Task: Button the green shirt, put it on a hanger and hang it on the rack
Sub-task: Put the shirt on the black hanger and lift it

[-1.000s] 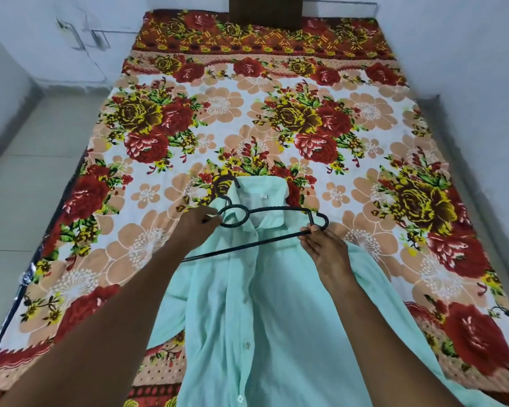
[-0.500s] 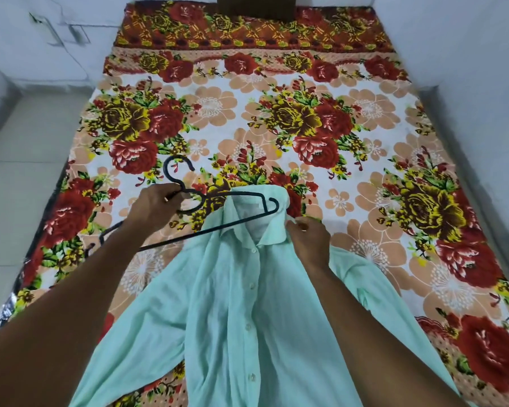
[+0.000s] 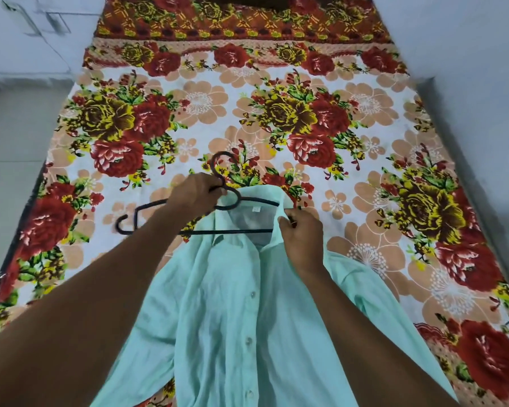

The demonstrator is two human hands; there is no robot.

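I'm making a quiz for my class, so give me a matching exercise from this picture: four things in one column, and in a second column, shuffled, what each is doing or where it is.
Things:
1. left hand
2. right hand
3. hanger
4. shirt

States:
A. pinches the shirt collar
B. lies buttoned on the flowered bedsheet
C. grips the hanger just below its hook
D. black, one end inside the collar, the other end sticking out bare to the left

Pairs: 1-C, 2-A, 3-D, 4-B
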